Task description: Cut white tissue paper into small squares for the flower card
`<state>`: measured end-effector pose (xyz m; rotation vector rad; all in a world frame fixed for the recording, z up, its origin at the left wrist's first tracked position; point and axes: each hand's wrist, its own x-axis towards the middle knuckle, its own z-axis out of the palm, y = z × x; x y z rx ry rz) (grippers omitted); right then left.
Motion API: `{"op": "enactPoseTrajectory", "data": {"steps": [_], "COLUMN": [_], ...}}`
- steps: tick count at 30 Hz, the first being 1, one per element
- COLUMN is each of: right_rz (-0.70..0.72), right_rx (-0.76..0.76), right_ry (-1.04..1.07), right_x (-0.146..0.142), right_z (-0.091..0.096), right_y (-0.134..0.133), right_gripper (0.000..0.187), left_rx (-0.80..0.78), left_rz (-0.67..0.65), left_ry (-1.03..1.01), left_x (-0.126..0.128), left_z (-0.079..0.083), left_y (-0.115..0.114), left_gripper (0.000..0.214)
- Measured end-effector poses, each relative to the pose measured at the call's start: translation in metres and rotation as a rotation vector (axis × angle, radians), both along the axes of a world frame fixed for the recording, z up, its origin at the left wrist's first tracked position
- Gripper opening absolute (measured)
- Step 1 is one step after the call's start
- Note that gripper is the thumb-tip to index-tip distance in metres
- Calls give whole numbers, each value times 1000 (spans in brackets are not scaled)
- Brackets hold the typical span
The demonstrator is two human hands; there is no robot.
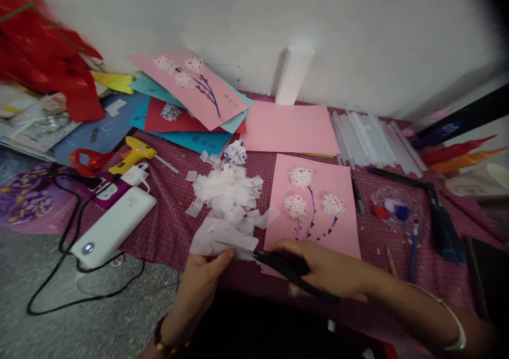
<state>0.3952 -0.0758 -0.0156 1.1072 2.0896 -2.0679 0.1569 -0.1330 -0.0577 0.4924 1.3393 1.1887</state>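
Observation:
My left hand [204,277] pinches a sheet of white tissue paper [222,238] at the near edge of the table. My right hand [324,269] grips black-handled scissors [278,262], whose blades reach left into the tissue sheet. Just beyond lies a heap of small white tissue squares [226,192]. To the right of the heap is a pink card [314,210] with three white tissue flowers on painted purple stems.
A yellow glue gun [133,155], a white power bank [113,225] with a black cable, red scissors [87,161], more coloured cards [191,88], clear glue sticks [374,139], a paint palette [392,208], brushes and red paper [43,57] lie on the checked cloth.

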Motion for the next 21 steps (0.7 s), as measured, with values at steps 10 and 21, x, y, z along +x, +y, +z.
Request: {"op": "enactPoseTrajectory", "data": {"steps": [10,21], "right_rz": [-52,40], "right_rx": [22,35], "right_ry": [-55,-44], "right_x": [1,1], "right_z": [-3,7], "right_y": [0,2], "right_gripper": [37,51], "left_rx": [-73,-36], "left_rz": [-6,-157], "left_ry": [-130,-7], "left_x": [-16,-19], "left_z": [13,-2], "left_y": [8,4], "left_gripper": [37,15]}}
